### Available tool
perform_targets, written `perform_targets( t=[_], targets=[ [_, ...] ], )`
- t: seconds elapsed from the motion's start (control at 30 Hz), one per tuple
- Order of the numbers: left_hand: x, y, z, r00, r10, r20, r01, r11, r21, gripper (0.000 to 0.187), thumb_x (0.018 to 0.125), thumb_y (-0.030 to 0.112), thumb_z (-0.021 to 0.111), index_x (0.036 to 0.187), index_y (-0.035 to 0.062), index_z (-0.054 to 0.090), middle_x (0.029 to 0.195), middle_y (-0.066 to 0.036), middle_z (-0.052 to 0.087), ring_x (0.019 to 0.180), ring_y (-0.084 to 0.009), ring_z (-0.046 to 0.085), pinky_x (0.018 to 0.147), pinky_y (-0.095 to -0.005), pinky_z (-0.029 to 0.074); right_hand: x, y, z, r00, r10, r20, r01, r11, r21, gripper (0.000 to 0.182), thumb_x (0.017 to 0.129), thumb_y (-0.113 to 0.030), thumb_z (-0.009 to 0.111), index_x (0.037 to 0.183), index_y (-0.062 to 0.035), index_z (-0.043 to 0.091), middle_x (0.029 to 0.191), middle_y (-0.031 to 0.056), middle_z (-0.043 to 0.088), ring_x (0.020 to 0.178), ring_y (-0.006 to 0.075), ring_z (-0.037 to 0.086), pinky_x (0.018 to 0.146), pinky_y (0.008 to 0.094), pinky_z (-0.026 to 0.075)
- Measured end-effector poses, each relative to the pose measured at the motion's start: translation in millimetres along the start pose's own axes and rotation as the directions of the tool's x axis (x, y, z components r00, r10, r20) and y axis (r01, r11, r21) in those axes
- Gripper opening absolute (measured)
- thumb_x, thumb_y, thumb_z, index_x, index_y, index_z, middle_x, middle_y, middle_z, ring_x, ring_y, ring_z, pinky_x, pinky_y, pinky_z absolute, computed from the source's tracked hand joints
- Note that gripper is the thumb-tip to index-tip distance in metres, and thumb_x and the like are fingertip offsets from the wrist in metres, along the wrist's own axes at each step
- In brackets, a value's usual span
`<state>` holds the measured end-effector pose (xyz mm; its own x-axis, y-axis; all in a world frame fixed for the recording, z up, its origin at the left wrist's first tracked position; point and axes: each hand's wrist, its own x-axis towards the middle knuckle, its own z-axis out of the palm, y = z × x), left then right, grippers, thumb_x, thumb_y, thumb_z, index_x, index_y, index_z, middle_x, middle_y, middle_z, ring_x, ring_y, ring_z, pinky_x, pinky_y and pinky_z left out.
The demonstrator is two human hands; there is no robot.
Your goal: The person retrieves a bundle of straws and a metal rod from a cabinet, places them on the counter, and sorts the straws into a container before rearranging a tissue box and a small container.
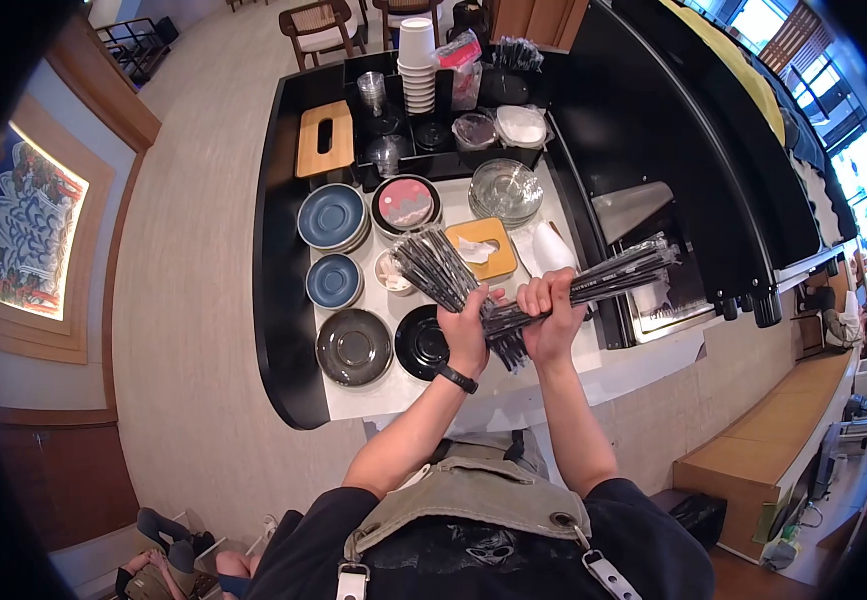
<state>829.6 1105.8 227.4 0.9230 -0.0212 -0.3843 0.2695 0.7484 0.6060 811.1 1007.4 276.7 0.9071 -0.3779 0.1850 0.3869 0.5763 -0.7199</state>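
Note:
My left hand (pixel 466 330), with a dark band on its wrist, is closed round a bundle of black wrapped sticks (pixel 432 268) that fans out toward the upper left. In my right hand (pixel 552 312) is a second bundle of black wrapped sticks (pixel 624 272), pointing right. The two hands are close together above the front of the counter, and the lower ends of the bundles cross between them. Beneath and left of my left hand lies a black plate (pixel 420 343), partly hidden. A wooden tissue box (pixel 499 262) is just beyond the hands.
Stacked blue plates (pixel 334 216), a dark grey plate (pixel 354 347) and glass plates (pixel 506 190) stand on the counter. Behind them are white cups (pixel 417 60) and a wooden board (pixel 325 140). A black panel rises at right. Seated people (pixel 166 560) appear at lower left.

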Motion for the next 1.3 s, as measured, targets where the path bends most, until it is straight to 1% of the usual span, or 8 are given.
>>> perform_targets(
  t=[0.23,0.33,0.53,0.7,0.93,1.03,1.17,1.3],
  targets=[
    [5,31,-17,0.994,0.106,0.026,-0.109,0.980,0.165,0.016,0.094,0.008,0.068,0.102,-0.0045,0.062,0.087,-0.013,0.075,0.076,-0.0206,0.073,0.072,-0.0328,0.058,111,-39,21,0.971,-0.231,0.061,0.239,0.945,-0.225,0.031,0.109,-0.024,0.058,0.083,-0.0078,0.052,0.072,0.0028,0.055,0.065,0.0141,0.056,0.064,0.0294,0.046],
    [6,42,-24,0.983,0.173,0.064,-0.183,0.954,0.235,0.017,0.096,0.012,0.070,0.098,-0.0043,0.066,0.087,-0.012,0.076,0.078,-0.0165,0.071,0.076,-0.0294,0.055,209,-47,43,0.862,-0.434,0.263,0.495,0.602,-0.626,0.036,0.108,-0.031,0.059,0.082,-0.0048,0.059,0.086,0.0057,0.068,0.077,0.0105,0.060,0.071,0.0286,0.046],
    [7,67,-27,0.982,0.178,0.064,-0.189,0.941,0.281,0.016,0.096,0.010,0.068,0.104,-0.0041,0.064,0.091,-0.014,0.076,0.085,-0.0203,0.073,0.079,-0.0326,0.057,391,-28,56,0.902,-0.372,0.218,0.349,0.335,-0.875,0.057,0.096,-0.058,0.070,0.083,-0.0022,0.066,0.077,-0.0010,0.061,0.078,0.0083,0.054,0.075,0.0301,0.046],
    [21,76,-35,0.981,0.188,0.050,-0.195,0.943,0.271,0.016,0.096,0.008,0.067,0.107,-0.0034,0.063,0.093,-0.014,0.074,0.086,-0.0214,0.072,0.081,-0.0341,0.057,469,-9,59,0.887,-0.409,0.216,0.322,0.211,-0.923,0.059,0.088,-0.061,0.076,0.085,-0.0021,0.076,0.080,0.0054,0.075,0.083,0.0159,0.071,0.080,0.0334,0.053],
    [34,87,-33,0.980,0.197,0.019,-0.194,0.940,0.279,0.016,0.095,0.005,0.066,0.108,-0.0034,0.062,0.092,-0.014,0.073,0.087,-0.0214,0.072,0.081,-0.0336,0.056,496,18,40,0.926,-0.205,0.317,0.325,0.009,-0.946,0.060,0.087,-0.062,0.074,0.084,-0.0018,0.074,0.072,0.0094,0.071,0.073,0.0231,0.071,0.074,0.0391,0.052],
    [37,87,-33,0.983,0.183,0.018,-0.181,0.946,0.269,0.016,0.095,0.006,0.066,0.108,-0.0035,0.062,0.092,-0.014,0.073,0.086,-0.0208,0.072,0.081,-0.0328,0.056,479,32,30,0.892,-0.179,0.415,0.428,0.038,-0.903,0.061,0.085,-0.063,0.074,0.080,-0.0016,0.071,0.076,0.0148,0.072,0.076,0.0329,0.072,0.075,0.0454,0.052],
    [39,87,-33,0.986,0.166,0.026,-0.166,0.940,0.297,0.017,0.095,0.006,0.066,0.108,-0.0035,0.062,0.092,-0.014,0.074,0.086,-0.0193,0.072,0.080,-0.0322,0.055,483,42,12,0.951,0.016,0.309,0.309,-0.125,-0.943,0.062,0.080,-0.064,0.079,0.083,-0.0019,0.072,0.083,0.0174,0.074,0.086,0.0340,0.073,0.079,0.0449,0.053],
    [37,88,-34,0.987,0.156,0.038,-0.160,0.936,0.314,0.016,0.095,0.007,0.067,0.108,-0.0033,0.062,0.092,-0.013,0.074,0.086,-0.0183,0.071,0.080,-0.0317,0.055,506,50,-10,0.950,0.120,0.288,0.301,-0.100,-0.949,0.066,0.074,-0.066,0.083,0.087,-0.0016,0.073,0.088,0.0161,0.075,0.086,0.0312,0.073,0.080,0.0433,0.053]
  ],
)
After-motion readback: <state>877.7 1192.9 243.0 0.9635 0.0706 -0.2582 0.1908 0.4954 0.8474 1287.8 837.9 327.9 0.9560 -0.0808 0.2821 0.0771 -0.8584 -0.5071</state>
